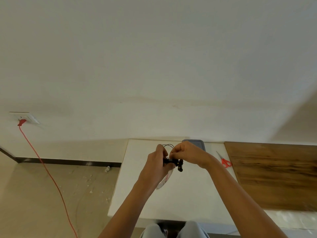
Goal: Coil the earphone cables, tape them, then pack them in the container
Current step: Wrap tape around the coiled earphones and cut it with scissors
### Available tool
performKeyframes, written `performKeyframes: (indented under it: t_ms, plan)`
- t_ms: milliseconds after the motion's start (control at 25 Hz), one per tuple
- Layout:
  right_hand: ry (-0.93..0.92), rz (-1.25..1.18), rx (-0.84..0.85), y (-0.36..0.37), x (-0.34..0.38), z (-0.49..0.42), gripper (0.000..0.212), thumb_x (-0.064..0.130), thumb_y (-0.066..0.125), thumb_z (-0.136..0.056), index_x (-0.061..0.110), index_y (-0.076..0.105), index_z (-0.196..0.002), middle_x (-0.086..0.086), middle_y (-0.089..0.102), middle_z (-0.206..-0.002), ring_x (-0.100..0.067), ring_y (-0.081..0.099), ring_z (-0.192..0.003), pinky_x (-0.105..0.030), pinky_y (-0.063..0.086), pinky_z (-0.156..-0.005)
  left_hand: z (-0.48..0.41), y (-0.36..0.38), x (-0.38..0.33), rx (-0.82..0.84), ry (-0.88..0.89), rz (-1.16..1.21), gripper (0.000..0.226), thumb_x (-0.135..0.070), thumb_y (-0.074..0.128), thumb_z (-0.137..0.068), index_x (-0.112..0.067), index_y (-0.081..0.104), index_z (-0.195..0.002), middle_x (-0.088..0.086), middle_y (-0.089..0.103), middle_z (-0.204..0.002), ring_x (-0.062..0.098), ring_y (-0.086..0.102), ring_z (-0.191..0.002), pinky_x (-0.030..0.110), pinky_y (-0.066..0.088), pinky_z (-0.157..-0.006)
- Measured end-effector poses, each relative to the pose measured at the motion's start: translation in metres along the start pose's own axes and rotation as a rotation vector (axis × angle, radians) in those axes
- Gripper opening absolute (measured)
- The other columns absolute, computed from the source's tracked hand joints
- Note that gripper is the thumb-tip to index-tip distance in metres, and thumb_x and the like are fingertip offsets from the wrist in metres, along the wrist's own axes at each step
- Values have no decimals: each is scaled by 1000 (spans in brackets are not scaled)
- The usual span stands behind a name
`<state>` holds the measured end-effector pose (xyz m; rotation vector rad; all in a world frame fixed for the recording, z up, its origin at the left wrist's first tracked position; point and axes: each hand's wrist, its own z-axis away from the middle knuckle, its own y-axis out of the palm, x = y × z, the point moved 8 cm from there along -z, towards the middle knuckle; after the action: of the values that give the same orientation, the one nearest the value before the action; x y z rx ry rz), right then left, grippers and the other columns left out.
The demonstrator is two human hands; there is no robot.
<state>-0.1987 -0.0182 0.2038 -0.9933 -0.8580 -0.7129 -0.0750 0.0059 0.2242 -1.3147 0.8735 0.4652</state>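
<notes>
Knees in pale trousers are seen at bottom edge. Above a white table, black earphones, cable approx. fully coiled, are gripped by left hand and pinched by right hand. Tape roll lies below left wrist, red scissors to the right. Taping is judged in progress or pending; packing into grey container behind hands is left.

Open tabletop near the front edge, bounded at right by scissors and wooden board, at rear by container.
</notes>
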Motion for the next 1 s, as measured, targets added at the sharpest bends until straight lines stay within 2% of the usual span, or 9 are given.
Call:
performKeyframes:
  t_ms: [160,280,400,640,720,800,840,920,1000]
  plan:
    - [171,-101,119,1,-12,-4,12,12,65,-82,13,76,-77,-1,63,-69,-7,53,-63,-21,43,-68,3,2,-6,-44,46,21,22,-17,72,-83,-6,55,-91,5,64,-76,11,52,-60,17,39,-53]
    - [205,-94,148,2,-12,-5,15,10,63,-85,13,75,-77,-3,62,-71,-9,53,-66,-22,44,-68,3,2,-9,-53,70,13,17,-16,72,-82,-5,60,-87,4,62,-73,9,48,-58,16,38,-54]
    - [135,-81,128,3,-8,-5,16,13,59,-90,12,75,-84,2,66,-72,-9,55,-71,-20,45,-70,1,-3,-7,-84,60,16,15,-17,72,-81,-7,62,-83,2,62,-71,7,48,-58,13,38,-54]
    - [-43,-234,-28,5,-8,7,20,21,48,-99,22,64,-112,8,69,-101,-6,62,-98,-21,47,-87,-1,-7,15,-122,-59,20,16,-23,71,-84,-13,66,-72,-10,53,-55,4,45,-46,8,36,-49]
    - [-62,-297,-318,-5,-14,19,13,25,56,-96,26,63,-107,8,67,-106,-12,61,-103,-18,47,-83,-2,-8,36,-154,-227,186,18,-27,72,-81,-17,67,-67,-10,57,-53,3,48,-47,8,35,-48]
    - [-88,-307,-569,-1,-23,42,16,33,67,-87,29,60,-100,11,66,-103,-11,62,-97,-13,48,-74,1,0,58,-151,-439,518,19,-25,72,-82,-14,69,-68,-6,64,-54,5,55,-49,16,42,-55]
    - [-114,-261,-582,12,-24,51,28,42,72,-80,32,57,-101,15,63,-104,-6,60,-97,-10,47,-76,3,7,64,-132,-519,694,19,-22,72,-84,-10,69,-69,-2,66,-55,8,56,-48,22,44,-57]
    - [-156,-26,-502,44,-22,59,54,64,71,-66,36,51,-107,27,52,-114,8,47,-113,-7,35,-92,5,18,66,-98,-595,909,18,-16,71,-85,-6,69,-70,2,64,-56,10,55,-45,26,43,-55]
    - [-242,295,-487,66,-17,59,58,71,65,-67,31,53,-108,29,47,-120,10,30,-128,-16,15,-111,5,22,66,-77,-605,984,22,-16,72,-85,-8,69,-65,3,61,-55,13,52,-46,27,42,-55]
